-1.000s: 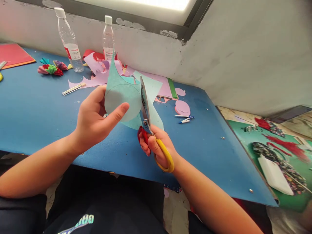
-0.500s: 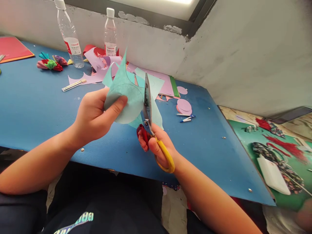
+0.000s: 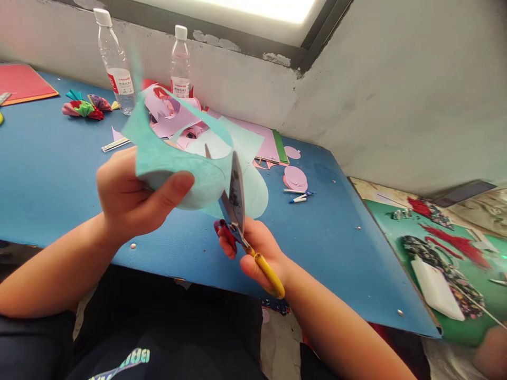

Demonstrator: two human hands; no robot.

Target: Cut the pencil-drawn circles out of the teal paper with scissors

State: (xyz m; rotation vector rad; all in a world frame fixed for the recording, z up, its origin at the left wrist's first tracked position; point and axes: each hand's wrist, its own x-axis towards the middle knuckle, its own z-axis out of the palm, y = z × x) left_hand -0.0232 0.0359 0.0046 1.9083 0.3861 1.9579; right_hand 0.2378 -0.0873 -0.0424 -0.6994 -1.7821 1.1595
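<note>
Pinched between thumb and fingers of my left hand [image 3: 138, 192] is a sheet of teal paper [image 3: 178, 169], held above the table. A curved outline is drawn on it, and a cut strip arcs up from its far side. My right hand [image 3: 259, 253] is closed around the handles of a pair of scissors [image 3: 235, 206], one yellow and one dark red. The scissor blades are parted, with the paper's right edge between them. Behind, more light teal paper [image 3: 253, 184] lies on the table, partly hidden by the blades.
On the blue table [image 3: 317, 248] are purple paper scraps [image 3: 170, 119], purple paper circles [image 3: 295, 178], pens [image 3: 299, 198] and folded colourful paper pieces [image 3: 85, 108]. Two plastic bottles, a left one [image 3: 121, 79] and a right one [image 3: 180, 63], stand by the wall. A green table [image 3: 390, 232] adjoins at right.
The teal paper has turned in my left hand, its pointed part swinging left, and that hand has shifted left. The scissors have opened wider and moved slightly down.
</note>
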